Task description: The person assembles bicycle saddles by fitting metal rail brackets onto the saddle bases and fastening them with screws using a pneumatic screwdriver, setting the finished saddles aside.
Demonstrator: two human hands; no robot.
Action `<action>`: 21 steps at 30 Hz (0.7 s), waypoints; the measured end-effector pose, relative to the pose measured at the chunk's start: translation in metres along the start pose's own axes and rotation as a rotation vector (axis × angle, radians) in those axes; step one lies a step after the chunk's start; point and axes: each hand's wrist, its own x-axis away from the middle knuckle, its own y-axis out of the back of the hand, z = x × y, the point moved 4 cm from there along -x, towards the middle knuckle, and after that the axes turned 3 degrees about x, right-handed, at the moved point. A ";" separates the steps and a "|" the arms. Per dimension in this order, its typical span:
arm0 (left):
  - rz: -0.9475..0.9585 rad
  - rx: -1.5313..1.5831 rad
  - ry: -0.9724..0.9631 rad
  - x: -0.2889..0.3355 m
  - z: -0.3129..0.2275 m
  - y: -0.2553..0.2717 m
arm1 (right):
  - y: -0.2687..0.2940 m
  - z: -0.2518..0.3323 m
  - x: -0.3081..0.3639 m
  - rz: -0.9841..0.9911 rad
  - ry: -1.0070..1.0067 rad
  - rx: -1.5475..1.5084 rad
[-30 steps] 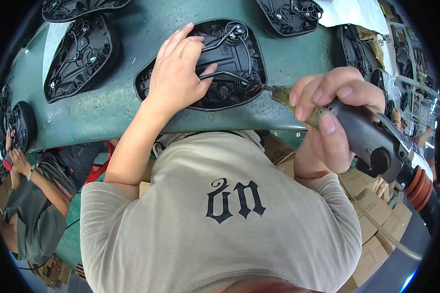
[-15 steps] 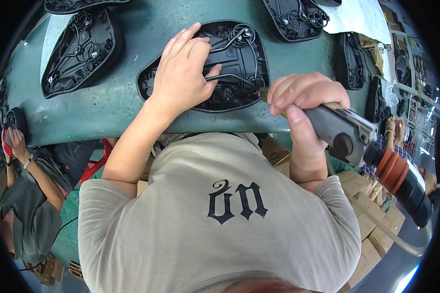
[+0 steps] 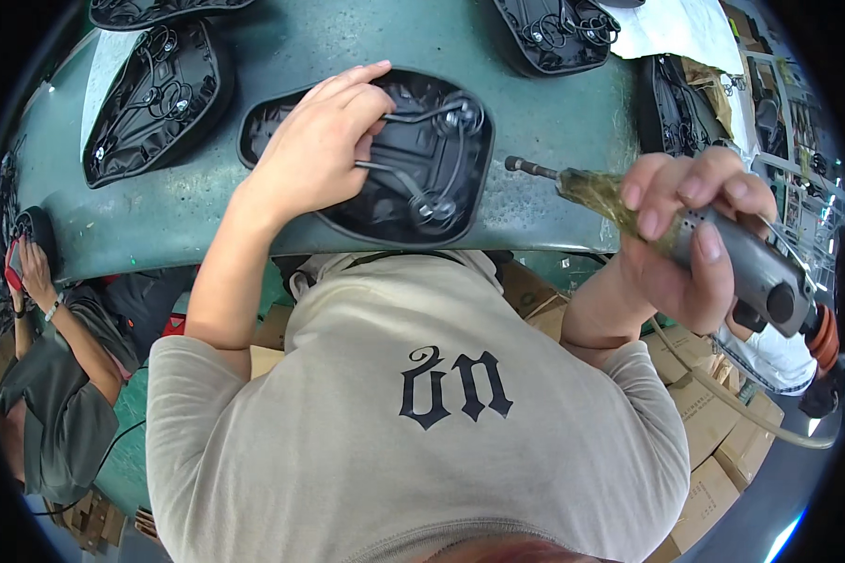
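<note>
An upturned black saddle [image 3: 406, 84] lies on the green table, its hollow underside up with metal rails and springs inside. My left hand [image 3: 321, 141] lies across its narrower end, fingers curled around the rails. My right hand [image 3: 690, 220] is wrapped round a grey pneumatic driver [image 3: 755, 272], held to the right of the saddle. Yellowish tape covers the driver's front, and its socket bit [image 3: 532, 168] points left, apart from the saddle. My palm hides part of the rails.
More upturned saddles lie at the far left [image 3: 159, 103], far right [image 3: 558, 38] and right edge [image 3: 674, 108] of the green table [image 3: 178, 216]. A hose [image 3: 751, 413] hangs from the driver past cardboard boxes [image 3: 713, 488]. At left a co-worker's hands [image 3: 38, 280] hold something red.
My right hand has drawn the driver back to the right, its bit now off the saddle's spring. My left hand and the saddle have shifted slightly left and nearer to me.
</note>
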 end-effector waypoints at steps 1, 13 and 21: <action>0.011 0.007 -0.012 0.004 0.000 0.001 | -0.002 -0.006 0.000 0.003 -0.007 -0.025; -0.068 0.071 -0.026 0.014 0.010 0.000 | -0.016 -0.091 -0.027 0.031 -0.109 -0.207; -0.134 0.091 -0.033 0.013 0.008 0.001 | -0.023 -0.109 -0.029 0.007 -0.203 -0.210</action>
